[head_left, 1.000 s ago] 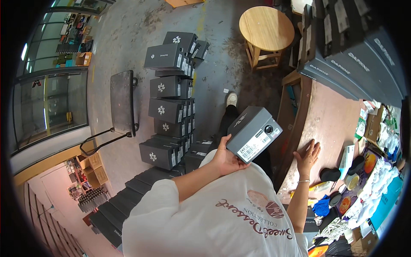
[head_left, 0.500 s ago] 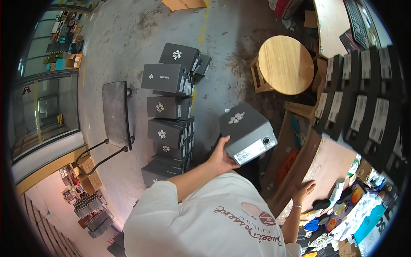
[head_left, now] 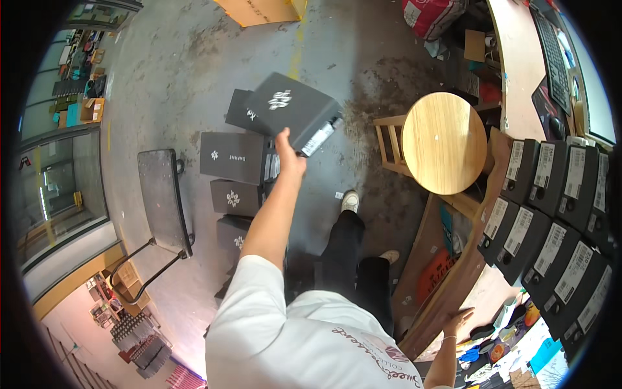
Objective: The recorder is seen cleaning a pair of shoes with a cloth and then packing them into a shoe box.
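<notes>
A dark grey shoebox point(head_left: 295, 107) with a pale flower-like print and a white end label is gripped at its near edge by my left hand point(head_left: 289, 155). That arm is stretched forward, and the box overlaps the far end of a row of stacked shoeboxes point(head_left: 233, 157) on the floor. Whether the held box touches the one behind it, I cannot tell. At the lower right my right hand point(head_left: 457, 321) lies with fingers extended by the wooden table point(head_left: 483, 305), holding nothing.
A round wooden stool point(head_left: 444, 142) stands right of centre. More labelled shoeboxes point(head_left: 544, 227) are stacked on the table at the right. A flat trolley point(head_left: 162, 201) is at the left, and a cardboard carton point(head_left: 262, 11) sits at the far edge.
My left hand has carried the shoebox forward and left, from near my body to the far end of the stacks. The view has shifted, while my right hand stays by the table.
</notes>
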`<action>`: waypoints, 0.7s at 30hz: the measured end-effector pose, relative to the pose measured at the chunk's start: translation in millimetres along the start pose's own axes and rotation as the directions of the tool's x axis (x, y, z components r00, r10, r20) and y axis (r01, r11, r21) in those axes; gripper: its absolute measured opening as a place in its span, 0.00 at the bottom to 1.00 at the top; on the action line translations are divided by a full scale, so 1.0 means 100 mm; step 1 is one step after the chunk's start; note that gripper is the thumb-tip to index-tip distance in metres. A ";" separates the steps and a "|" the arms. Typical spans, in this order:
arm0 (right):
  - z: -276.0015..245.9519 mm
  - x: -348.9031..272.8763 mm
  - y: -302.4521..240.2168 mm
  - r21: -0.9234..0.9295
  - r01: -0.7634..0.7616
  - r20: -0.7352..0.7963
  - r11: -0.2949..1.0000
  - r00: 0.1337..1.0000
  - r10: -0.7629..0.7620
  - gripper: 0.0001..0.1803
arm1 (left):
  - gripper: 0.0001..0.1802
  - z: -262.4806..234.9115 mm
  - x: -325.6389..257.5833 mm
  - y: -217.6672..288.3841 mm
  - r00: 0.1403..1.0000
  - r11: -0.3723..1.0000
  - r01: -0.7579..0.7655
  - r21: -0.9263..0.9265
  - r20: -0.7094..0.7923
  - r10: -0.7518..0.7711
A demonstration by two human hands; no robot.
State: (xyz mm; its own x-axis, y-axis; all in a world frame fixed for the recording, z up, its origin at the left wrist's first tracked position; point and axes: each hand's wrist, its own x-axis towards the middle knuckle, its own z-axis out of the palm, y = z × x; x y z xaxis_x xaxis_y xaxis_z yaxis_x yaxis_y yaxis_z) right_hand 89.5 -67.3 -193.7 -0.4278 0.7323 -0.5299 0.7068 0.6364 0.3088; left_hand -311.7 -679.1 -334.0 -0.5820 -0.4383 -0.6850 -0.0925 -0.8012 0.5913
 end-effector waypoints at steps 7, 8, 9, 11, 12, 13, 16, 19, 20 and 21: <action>0.12 0.10 0.01 -0.001 -0.052 -0.045 0.999 0.998 0.052 0.60 | 0.21 -0.52 0.74 0.10 0.951 0.841 0.046 0.540 -0.280 0.128; 0.09 0.11 -0.02 0.022 -0.065 -0.028 0.998 0.997 0.065 0.60 | 0.19 -0.66 0.66 0.04 0.991 0.824 0.073 0.562 -0.132 0.003; 0.09 0.08 -0.03 0.053 -0.084 -0.010 0.995 0.996 0.085 0.60 | 0.17 -0.75 0.56 -0.03 0.991 0.801 0.088 0.592 0.027 -0.129; 0.13 0.12 0.03 0.102 -0.067 0.050 0.992 0.997 0.062 0.60 | 0.11 -0.83 0.11 -0.33 0.988 0.621 0.099 0.777 0.000 -0.157; 0.05 0.15 0.04 0.139 -0.046 0.103 0.989 0.994 0.032 0.59 | 0.16 -1.12 0.04 -0.44 0.930 0.467 0.125 0.876 0.060 -0.363; -0.01 0.18 0.08 0.178 -0.034 0.152 0.983 0.988 0.007 0.59 | 0.14 -1.27 -0.14 -0.64 0.905 0.356 0.067 0.932 0.093 -0.414; -0.19 0.34 0.19 0.151 0.205 0.101 0.967 0.970 -0.221 0.48 | 0.15 -1.24 -1.10 -0.93 0.842 0.247 0.088 0.965 0.061 -0.536; -0.68 0.51 0.40 0.286 0.397 -0.458 0.872 0.856 -0.240 0.37 | 0.19 -1.27 -1.86 -1.06 0.778 0.196 0.150 0.969 0.006 -0.628; -1.13 0.46 0.30 0.727 0.548 -0.592 0.414 0.805 -0.028 0.30 | 0.18 -1.27 -2.03 -1.12 0.791 0.192 0.127 0.973 0.017 -0.612; -1.66 0.38 0.47 0.354 0.714 -0.875 0.604 0.481 -0.056 0.28 | 0.18 -1.32 -2.11 -1.18 0.796 0.218 0.045 0.975 0.097 -0.597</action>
State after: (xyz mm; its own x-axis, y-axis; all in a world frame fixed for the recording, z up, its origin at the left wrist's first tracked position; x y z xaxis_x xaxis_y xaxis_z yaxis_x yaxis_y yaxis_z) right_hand 13.2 30.7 -68.7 -0.7381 0.5286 0.4193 0.3208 0.8217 -0.4711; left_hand -72.0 -546.1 -315.4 -0.4866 0.1686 -0.8572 -0.8340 0.2025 0.5132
